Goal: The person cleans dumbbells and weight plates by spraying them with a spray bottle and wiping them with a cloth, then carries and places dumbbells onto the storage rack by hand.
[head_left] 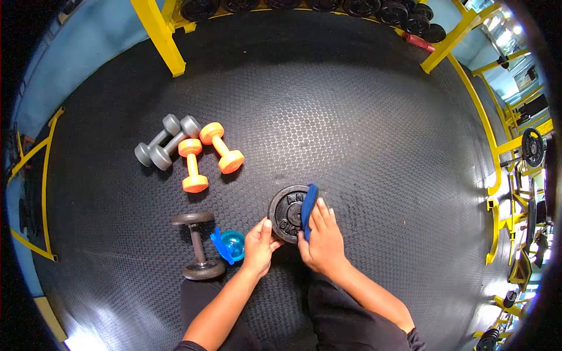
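Observation:
A round black weight plate [282, 212] with raised lettering is tilted up in front of me. My left hand [259, 248] grips its lower left rim, thumb on the face and fingers behind. My right hand [322, 237] presses a folded blue cloth [309, 207] against the plate's right side, fingers together over the cloth. Left of my left hand stands a blue translucent bottle [234, 245] with a blue cloth or strap [221, 244] beside it. A dark dumbbell [198, 244] lies just left of the bottle.
Two grey dumbbells [158, 140] and two orange dumbbells [193, 165] lie on the black textured floor [363, 117], ahead and left. Yellow frames [161, 41] stand at the back and right. Weights [285, 3] line the far rack. A weight plate on a bar [533, 147] is at right.

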A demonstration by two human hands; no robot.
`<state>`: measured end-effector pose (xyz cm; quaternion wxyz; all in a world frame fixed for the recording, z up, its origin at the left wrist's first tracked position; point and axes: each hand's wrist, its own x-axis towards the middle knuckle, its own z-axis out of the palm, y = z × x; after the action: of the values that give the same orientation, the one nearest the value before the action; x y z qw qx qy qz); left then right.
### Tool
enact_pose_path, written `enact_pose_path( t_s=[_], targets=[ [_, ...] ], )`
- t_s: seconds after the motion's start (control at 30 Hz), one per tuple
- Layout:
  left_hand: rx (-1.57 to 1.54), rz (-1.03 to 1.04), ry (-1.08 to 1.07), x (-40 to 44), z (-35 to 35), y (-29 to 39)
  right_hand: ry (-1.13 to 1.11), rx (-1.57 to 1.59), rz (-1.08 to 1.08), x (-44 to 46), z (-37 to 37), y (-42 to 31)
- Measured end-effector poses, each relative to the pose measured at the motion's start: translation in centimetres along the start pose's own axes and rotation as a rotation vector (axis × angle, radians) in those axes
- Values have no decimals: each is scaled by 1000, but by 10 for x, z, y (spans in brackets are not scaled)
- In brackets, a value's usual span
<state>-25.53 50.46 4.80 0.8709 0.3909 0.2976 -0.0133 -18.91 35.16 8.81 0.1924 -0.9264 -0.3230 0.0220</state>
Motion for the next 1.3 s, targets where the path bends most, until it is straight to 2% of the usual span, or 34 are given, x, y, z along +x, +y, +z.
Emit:
enact_pose_path(
  t_s=[0.07, 0.17, 0.23, 0.33, 0.37, 0.43, 0.47, 0.57, 0.67, 0.77, 0.83, 0.87, 0.93, 1.0, 1.07, 1.13, 1.2, 1.27, 1.3],
  targets=[
    [-18, -24, -20, -1, -2, 2, -103, -44, -38, -6, -1, -15],
    [-71, -45, -34, 3, -13, -3, -85, 16, -195, 7, 5, -32],
    [-154, -79, -12, 1, -8, 5, -121, -27, -241, 2, 2, -28],
    [-82, -58, -69, 2, -12, 1, -165, -31, -323, -21, -2, -9],
    [-73, -102, -10, 0, -10, 2, -130, -25, -284, -34, -4, 0],
    [-102, -99, -14, 3, -9, -2, -96, 19, -151, -46, -8, 11],
    [-128, -97, -25, 4, -10, -5, -108, 20, -157, -45, -7, 16],
    [-139, -113, -65, 4, -11, -3, -79, 121, 77, -6, -12, 24],
    [-169, -113, -65, 4, -5, 3, -98, 162, 88, 45, -12, 13],
    [-180, -79, -25, 9, -23, -18, -121, -74, -97, 73, -9, -18],
    [-141, -29, 64, 4, -20, -15, -165, -11, -329, 62, 6, -33],
    [-273, -111, 153, -5, -15, -10, -219, 23, -430, 56, 11, -39],
    [-252, -80, -13, -9, -24, -17, -265, 42, -446, 57, 11, -38],
    [-220, -45, -61, -7, -26, -34, -298, 29, -514, 72, 11, -27],
    [-181, 8, -107, -8, -22, -35, -177, 38, -437, 91, 5, -17],
    [-195, 11, -154, -13, -8, -18, -303, 83, -97, 106, -17, 0],
    [-191, 27, -166, -14, -7, -17, -193, 340, 84, 88, 1, 39],
    [-180, 17, -163, -12, -8, -16, -122, 671, 386, 59, -4, 44],
    [-181, 21, -166, -11, -8, -17, -44, 721, 442, 41, 5, 46]
  ],
)
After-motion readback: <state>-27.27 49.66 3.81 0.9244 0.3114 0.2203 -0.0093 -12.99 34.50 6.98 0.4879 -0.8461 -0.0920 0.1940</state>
